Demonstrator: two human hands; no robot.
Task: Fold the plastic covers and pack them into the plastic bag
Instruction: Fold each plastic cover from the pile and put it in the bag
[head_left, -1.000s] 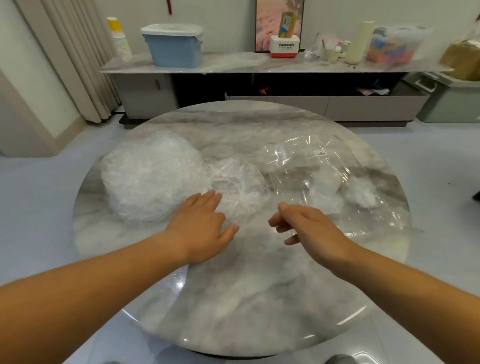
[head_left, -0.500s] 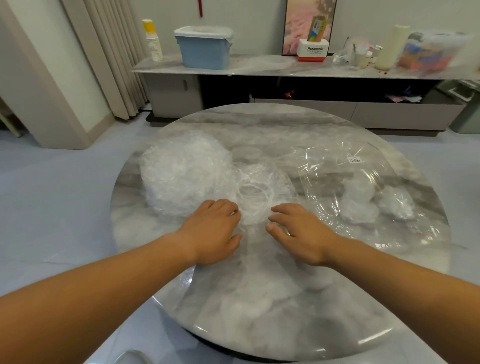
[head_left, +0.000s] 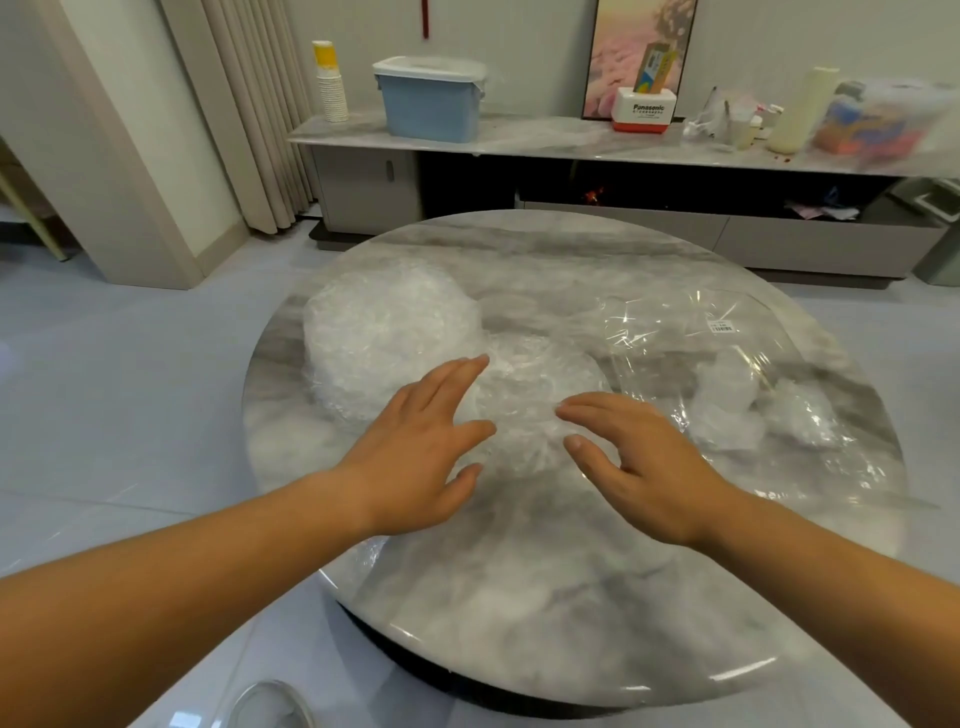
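Observation:
A heap of crinkled clear plastic covers lies at the left of the round marble table. One loose cover is spread flat in front of it, between my hands. My left hand lies with straight fingers on its left edge. My right hand has spread fingers over its right edge. At the right lies a large clear plastic bag with a small label, and two folded covers show inside it.
Behind the table runs a low marble sideboard with a blue lidded bin, a stack of paper cups, a red and white box and assorted clutter. Curtains hang at the left. Grey floor surrounds the table.
My hands first closed in on the loose cover with curled fingers. Now both have straightened and spread over it. The view has shifted left.

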